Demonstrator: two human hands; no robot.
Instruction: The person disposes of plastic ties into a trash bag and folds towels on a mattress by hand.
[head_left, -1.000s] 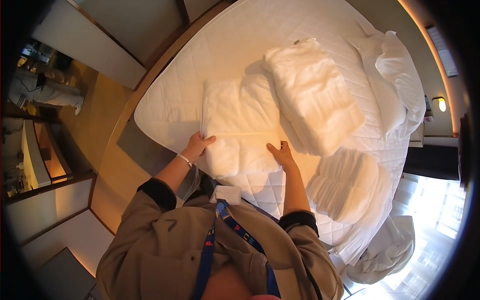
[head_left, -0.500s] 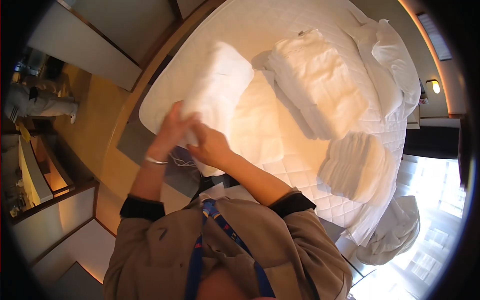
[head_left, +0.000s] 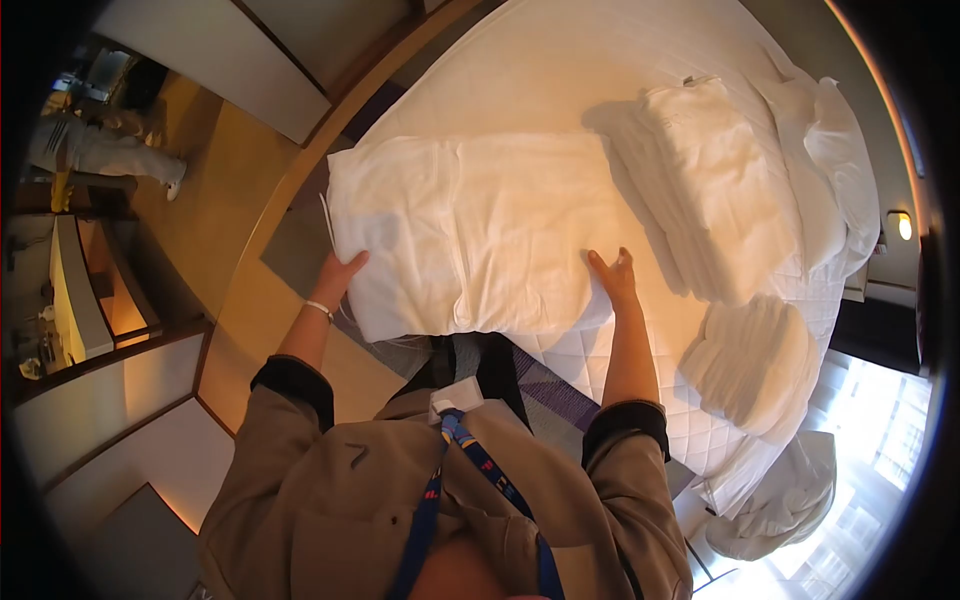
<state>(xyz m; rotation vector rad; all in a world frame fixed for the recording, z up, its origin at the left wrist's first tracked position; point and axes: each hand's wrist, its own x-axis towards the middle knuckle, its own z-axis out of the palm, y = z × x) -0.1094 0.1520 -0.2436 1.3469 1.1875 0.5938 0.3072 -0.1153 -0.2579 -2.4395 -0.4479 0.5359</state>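
1. White cloth (head_left: 520,220): it lies flat across the near edge of the quilted bed (head_left: 500,75), its left part reaching past that edge; a ridge runs down it.
2. Left hand (head_left: 338,278): grasping the cloth's left edge, thumb on top.
3. Right hand (head_left: 614,274): at the right edge, thumb and forefinger apart; whether it grips, I cannot tell.
4. Step in hand, as I judge it: spreading and squaring the cloth.
5. The next move calls for level control of both edges, clear of the larger stack (head_left: 725,190).
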